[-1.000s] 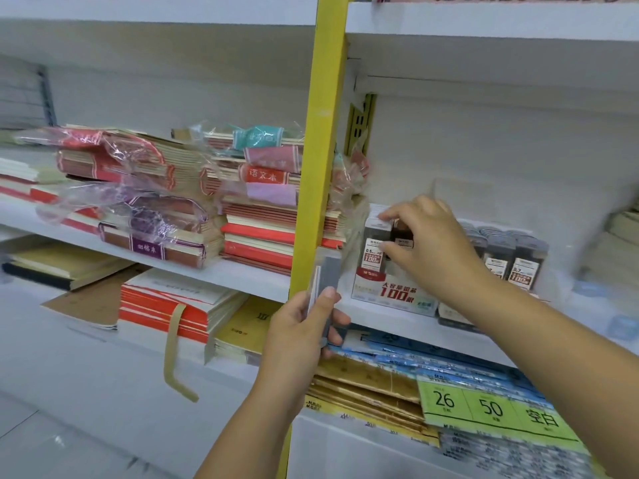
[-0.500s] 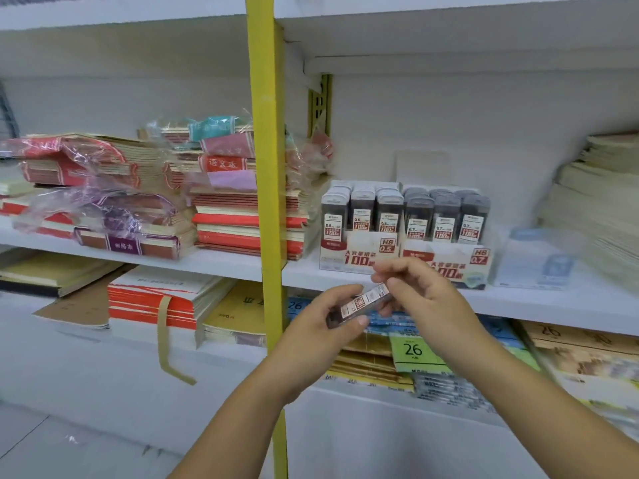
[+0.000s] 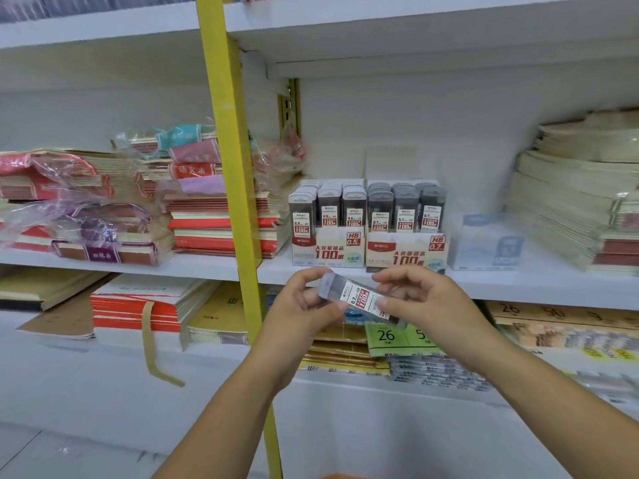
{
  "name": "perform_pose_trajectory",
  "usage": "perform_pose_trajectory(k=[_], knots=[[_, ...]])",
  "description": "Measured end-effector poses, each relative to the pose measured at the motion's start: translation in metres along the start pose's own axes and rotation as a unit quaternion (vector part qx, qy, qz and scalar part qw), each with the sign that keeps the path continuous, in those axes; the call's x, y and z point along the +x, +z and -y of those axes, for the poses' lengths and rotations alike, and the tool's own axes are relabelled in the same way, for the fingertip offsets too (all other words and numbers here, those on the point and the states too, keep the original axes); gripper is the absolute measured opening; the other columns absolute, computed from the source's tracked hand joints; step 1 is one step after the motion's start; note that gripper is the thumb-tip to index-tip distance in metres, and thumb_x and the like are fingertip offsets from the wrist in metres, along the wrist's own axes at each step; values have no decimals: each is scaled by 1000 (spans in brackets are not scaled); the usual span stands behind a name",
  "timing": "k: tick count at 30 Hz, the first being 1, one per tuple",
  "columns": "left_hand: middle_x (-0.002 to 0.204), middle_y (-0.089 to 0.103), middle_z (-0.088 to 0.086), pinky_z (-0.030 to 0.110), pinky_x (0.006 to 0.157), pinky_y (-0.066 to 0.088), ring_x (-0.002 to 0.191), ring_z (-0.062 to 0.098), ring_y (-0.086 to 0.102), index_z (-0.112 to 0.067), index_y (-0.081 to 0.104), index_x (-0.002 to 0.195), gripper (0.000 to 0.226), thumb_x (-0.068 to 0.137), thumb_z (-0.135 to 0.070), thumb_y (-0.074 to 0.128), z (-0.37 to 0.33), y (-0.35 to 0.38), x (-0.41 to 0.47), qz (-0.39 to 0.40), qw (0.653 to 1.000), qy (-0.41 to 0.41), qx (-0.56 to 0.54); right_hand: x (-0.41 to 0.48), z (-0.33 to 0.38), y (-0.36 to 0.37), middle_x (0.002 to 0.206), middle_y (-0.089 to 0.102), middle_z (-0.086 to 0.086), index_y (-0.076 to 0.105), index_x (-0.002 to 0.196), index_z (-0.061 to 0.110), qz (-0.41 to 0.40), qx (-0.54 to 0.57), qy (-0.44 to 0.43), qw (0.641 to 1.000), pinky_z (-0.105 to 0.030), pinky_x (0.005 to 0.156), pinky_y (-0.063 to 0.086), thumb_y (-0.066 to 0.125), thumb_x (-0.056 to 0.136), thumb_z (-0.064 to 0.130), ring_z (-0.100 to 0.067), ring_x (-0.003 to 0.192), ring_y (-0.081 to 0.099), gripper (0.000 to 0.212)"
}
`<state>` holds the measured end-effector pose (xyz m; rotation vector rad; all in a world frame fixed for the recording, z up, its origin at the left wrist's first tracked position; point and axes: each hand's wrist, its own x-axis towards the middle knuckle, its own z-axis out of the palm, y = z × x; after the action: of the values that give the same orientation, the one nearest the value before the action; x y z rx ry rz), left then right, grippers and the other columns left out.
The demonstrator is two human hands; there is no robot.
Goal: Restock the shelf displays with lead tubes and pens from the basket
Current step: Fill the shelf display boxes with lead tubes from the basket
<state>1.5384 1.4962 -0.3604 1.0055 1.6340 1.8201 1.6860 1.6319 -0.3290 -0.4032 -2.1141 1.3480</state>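
Bright, even light falls from overhead; everything white looks washed out, with soft shadow beneath the upper shelf (image 3: 415, 32). My wide view bows the yellow post (image 3: 230, 167). The lead tube (image 3: 363, 300) label reads clearly; the paper stacks (image 3: 581, 209) at right smear.

Notebook stacks (image 3: 211, 233) beside yellow upright (image 3: 226, 140).

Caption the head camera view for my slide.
Left hand and right hand hold a 0.7 lead tube near the HB 0.7 display box.
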Motion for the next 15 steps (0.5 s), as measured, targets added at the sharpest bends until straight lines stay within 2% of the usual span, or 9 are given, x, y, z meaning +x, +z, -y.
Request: perform_pose_trajectory(k=[2,5,7,8,10,11,13,15], knots=[[102,79,0,40,93,57,101,17,73,-29,59,118,33,91,-14,72,-3,6,2,9,1000,11,9,0,4,-2,94,66,5,66,106,35,20,-45,-6,999,-25,63,58,72,84,8,-8,73,67,35],[100,79,-6,25,79,58,96,10,73,-35,64,113,31,91,-14,71,-9,20,7,17,999,40,18,0,11,-9,101,62,9,47,131,48,104,-86,-10,991,-26,62,57,65,88,3,-8,76,67,64],[106,75,-18,19,78,56,98,0,69,-41,64,113,31,92,-19,71,-13,32,14,-11,995,86,48,5,20,-22,112,60,10,36,134,59,86,-64,-46,993,-25,65,57,62,88,-3,-7,86,69,81],[113,70,-25,19,85,54,104,-5,64,-44,63,117,31,93,-26,70,-14,39,18,-37,987,119,99,10,27,-32,118,59,11,37,131,62,39,-40,-73,996,-24,64,57,61,87,-6,-6,89,70,84],[137,51,-32,20,110,37,128,-11,41,-45,54,134,41,95,-36,64,-14,50,28,-82,940,208,256,25,43,-60,120,60,5,42,120,59,-85,-26,-148,985,-20,64,57,63,86,-7,-7,88,71,78],[149,39,-27,22,117,24,138,-11,25,-41,46,143,48,97,-38,61,-13,54,32,-92,904,251,333,34,51,-74,114,62,2,42,115,56,-135,-47,-186,972,-18,66,55,64,85,-6,-7,85,70,72],[164,15,-17,25,121,2,149,-4,-4,-35,29,154,60,100,-44,53,-8,59,42,-87,846,288,440,53,61,-98,95,63,8,41,110,48,-186,-131,-230,946,-16,66,50,65,86,-3,-5,74,65,62],[168,-1,-11,32,123,-8,151,5,-19,-34,16,158,67,100,-50,46,0,61,49,-83,811,291,500,71,63,-109,83,61,12,40,106,47,-194,-227,-226,927,-24,68,49,65,86,2,-11,70,60,55]])
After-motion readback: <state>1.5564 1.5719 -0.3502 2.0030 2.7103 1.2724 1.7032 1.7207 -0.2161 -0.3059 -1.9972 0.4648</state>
